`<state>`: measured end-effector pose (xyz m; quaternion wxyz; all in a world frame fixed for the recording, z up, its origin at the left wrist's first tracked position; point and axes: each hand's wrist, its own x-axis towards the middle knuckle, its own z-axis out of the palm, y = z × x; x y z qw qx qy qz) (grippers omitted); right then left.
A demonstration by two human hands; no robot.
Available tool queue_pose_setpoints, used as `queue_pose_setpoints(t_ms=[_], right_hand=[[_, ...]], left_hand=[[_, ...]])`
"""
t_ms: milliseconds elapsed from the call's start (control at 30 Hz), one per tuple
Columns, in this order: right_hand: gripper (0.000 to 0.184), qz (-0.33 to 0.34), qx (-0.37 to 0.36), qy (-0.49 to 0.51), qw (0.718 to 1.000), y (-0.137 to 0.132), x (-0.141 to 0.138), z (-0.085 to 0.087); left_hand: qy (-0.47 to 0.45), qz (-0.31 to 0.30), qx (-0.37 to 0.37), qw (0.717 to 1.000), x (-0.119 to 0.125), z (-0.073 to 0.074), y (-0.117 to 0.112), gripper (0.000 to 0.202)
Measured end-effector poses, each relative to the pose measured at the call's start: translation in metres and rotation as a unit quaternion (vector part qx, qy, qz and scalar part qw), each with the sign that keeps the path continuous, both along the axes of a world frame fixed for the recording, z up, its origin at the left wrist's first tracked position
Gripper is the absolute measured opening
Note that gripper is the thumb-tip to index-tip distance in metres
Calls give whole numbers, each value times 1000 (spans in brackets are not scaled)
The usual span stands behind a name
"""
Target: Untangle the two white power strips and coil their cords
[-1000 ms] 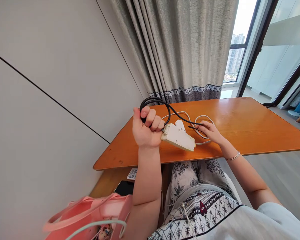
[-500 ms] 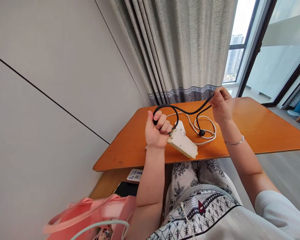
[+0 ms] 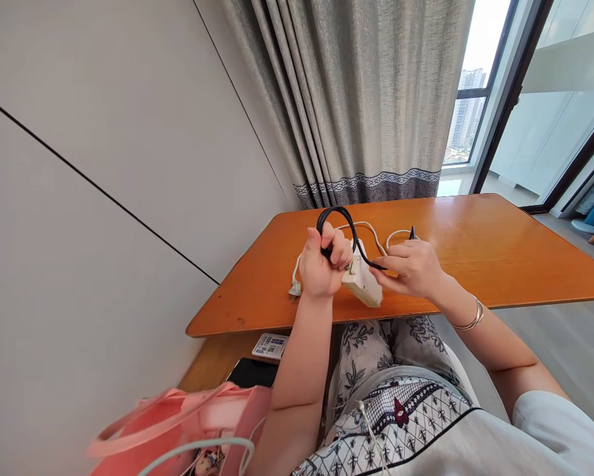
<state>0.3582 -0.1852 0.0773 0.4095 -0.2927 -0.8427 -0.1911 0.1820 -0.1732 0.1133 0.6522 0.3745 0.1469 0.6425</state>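
My left hand (image 3: 322, 268) is curled into a fist around a loop of black cable (image 3: 343, 221), the fingers wrapped tight over the strands so the loop arches up and over toward twelve o'clock from my knuckles. My right hand (image 3: 411, 268) sits just beside it at three o'clock, thumb and forefinger pinched on the same black cable where it runs across from the fist; the other fingers are bent loosely, and a short black end pokes up behind them at twelve o'clock. Between my two hands lies the white power strip (image 3: 360, 283), its near end tipped toward me, touching or nearly touching both hands. Its white cord (image 3: 376, 233) loops on the orange table (image 3: 499, 258) behind the strip, and a white plug (image 3: 295, 288) lies at nine o'clock from my left fist, close to my wrist. A bracelet (image 3: 468, 320) rings my right wrist.

Farther out, at twelve o'clock, the grey curtain (image 3: 366, 99) hangs beyond the far table edge, with the window (image 3: 468, 112) at two o'clock. At seven o'clock, below the table, are a pink bag (image 3: 178, 423), a dark phone (image 3: 252, 373) and a small printed card (image 3: 271, 345).
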Motion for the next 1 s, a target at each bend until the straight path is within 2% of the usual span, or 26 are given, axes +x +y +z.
queue_pose_setpoints(t_ms=[167,367,467,567,667,767,833,1000], right_hand=[[37,-14,40,-40,998,-17,-7,6],[39,-7,33,-57,998,-16,-10,11],[34,14,34,-33,999,-14,-9,16],[26,39,40,10,998,-13,-5,25],[24,44,-20,46,998,-8,0,38],[38,71,-104,78,989,3,8,46],[44,103,-147,94,979,12,13,44],[39,161,-244,145,945,31,21,28]], left_hand=[[34,20,35,999,6,-8,3,54],[105,11,72,992,15,-17,1,54],[126,3,89,988,16,-23,0,51],[150,-35,60,986,15,-28,-2,48],[169,-87,30,981,17,-27,-4,47],[152,-131,42,979,18,-23,-5,48],[140,-162,50,975,16,-20,-3,49],[125,-203,17,971,8,-17,1,54]])
